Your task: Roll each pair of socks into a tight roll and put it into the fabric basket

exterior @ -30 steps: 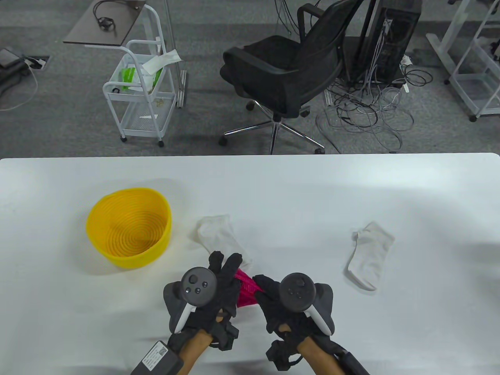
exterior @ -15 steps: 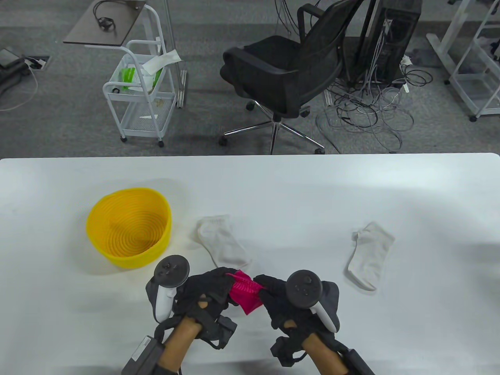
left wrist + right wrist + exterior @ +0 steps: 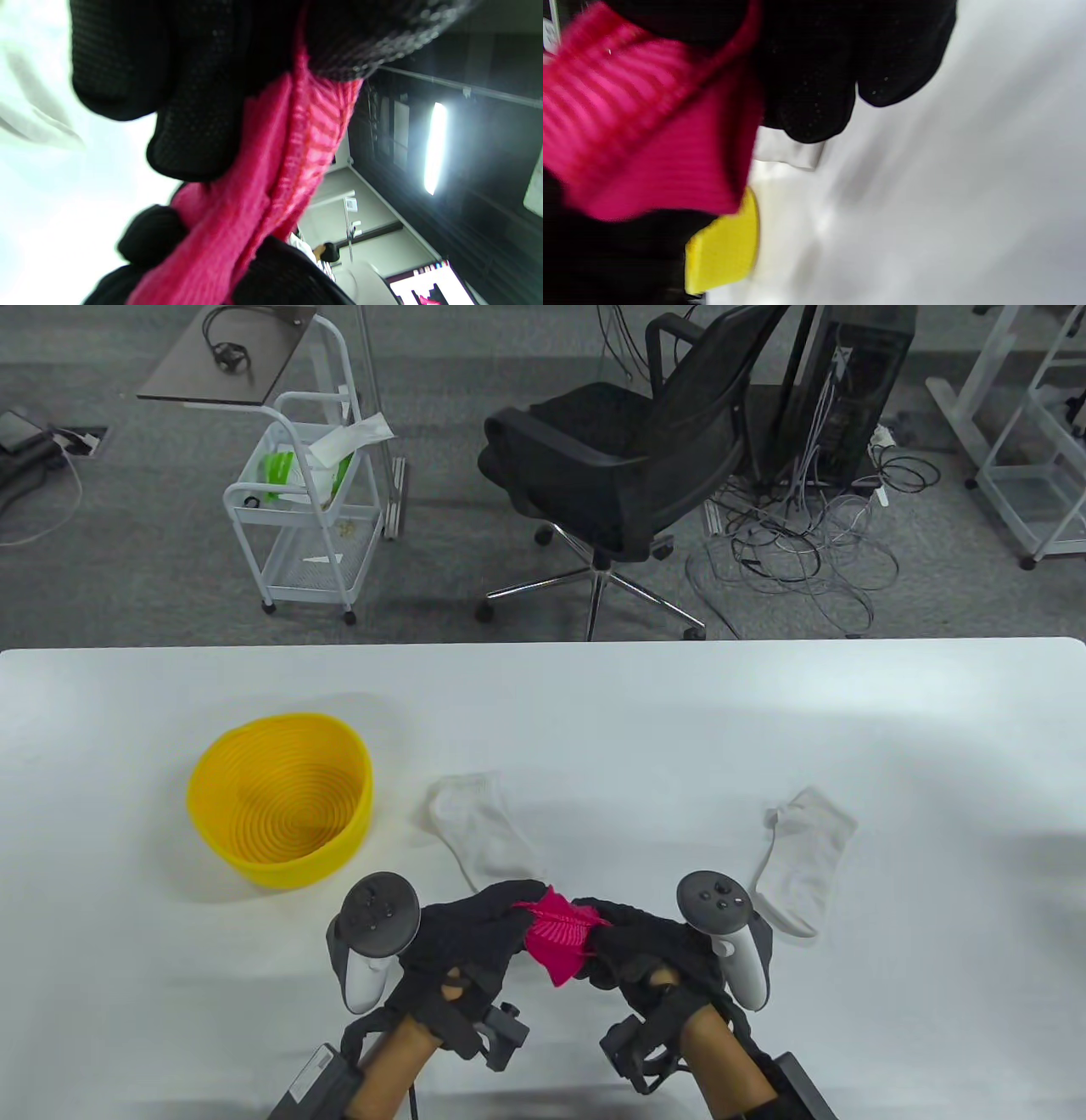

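While both hands, left hand (image 3: 462, 937) and right hand (image 3: 640, 954), pinch the pink sock roll (image 3: 556, 937) above the tabletop (image 3: 594, 729), rolling appears near done; next, carry it toward 10 o'clock into the yellow basket (image 3: 280, 810).

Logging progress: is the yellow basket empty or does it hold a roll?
Empty: the yellow basket shows only its bare ribbed bottom in the table view.

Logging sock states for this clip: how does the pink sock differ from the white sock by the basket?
The pink sock is bunched up and gripped between the left hand and right hand; the white sock lies flat on the table, untouched. Pink is ribbed and bright; white looks plain. Neither is in the basket.
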`<action>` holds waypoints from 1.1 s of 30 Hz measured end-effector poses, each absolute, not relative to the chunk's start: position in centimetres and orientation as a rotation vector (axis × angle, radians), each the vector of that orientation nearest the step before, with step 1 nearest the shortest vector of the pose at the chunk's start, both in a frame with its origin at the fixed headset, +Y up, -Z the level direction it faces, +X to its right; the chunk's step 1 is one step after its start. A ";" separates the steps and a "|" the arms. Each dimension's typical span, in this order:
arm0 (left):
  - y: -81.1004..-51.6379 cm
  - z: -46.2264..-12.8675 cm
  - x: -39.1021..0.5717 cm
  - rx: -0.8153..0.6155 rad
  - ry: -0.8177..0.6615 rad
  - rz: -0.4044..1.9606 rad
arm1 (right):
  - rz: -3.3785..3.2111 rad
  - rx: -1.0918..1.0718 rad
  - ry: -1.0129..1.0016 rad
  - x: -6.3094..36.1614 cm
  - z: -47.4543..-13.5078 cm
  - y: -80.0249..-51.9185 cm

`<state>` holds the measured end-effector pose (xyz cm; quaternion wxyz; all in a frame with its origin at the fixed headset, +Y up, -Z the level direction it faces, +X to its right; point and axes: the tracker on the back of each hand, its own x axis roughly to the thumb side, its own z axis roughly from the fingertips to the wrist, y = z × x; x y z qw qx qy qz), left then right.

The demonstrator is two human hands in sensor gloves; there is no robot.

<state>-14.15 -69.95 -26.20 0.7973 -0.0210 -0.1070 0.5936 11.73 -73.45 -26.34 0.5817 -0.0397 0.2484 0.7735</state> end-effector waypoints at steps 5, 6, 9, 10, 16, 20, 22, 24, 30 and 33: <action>-71.5 -26.9 -14.7 -0.106 -0.167 1.361 | 1.751 0.054 0.474 11.9 -26.1 -72.2; -71.8 -27.0 -15.1 -0.098 -0.111 1.312 | 1.709 0.095 0.417 11.7 -26.1 -72.0; -72.6 -27.4 -15.6 -0.153 -0.080 1.287 | 1.776 0.167 0.410 11.4 -26.2 -71.6; -72.7 -27.5 -15.7 -0.174 -0.070 1.321 | 1.784 0.193 0.421 11.3 -26.2 -71.7; -73.3 -27.7 -16.5 -0.297 0.022 1.519 | 1.692 0.345 0.573 10.2 -25.9 -71.8; -73.8 -27.9 -16.8 -0.352 0.017 1.638 | 1.709 0.393 0.629 9.3 -25.6 -71.8; -73.5 -28.2 -16.9 -0.373 -0.038 1.693 | 1.738 0.444 0.674 9.1 -25.7 -71.9; -73.3 -28.4 -16.7 -0.423 -0.110 1.702 | 1.781 0.475 0.711 9.2 -25.9 -72.1; -73.0 -28.4 -14.9 -0.632 -0.318 1.605 | 1.910 0.455 0.804 9.5 -26.3 -73.6; -73.0 -28.3 -14.9 -0.613 -0.325 1.531 | 1.887 0.409 0.794 9.9 -26.5 -74.2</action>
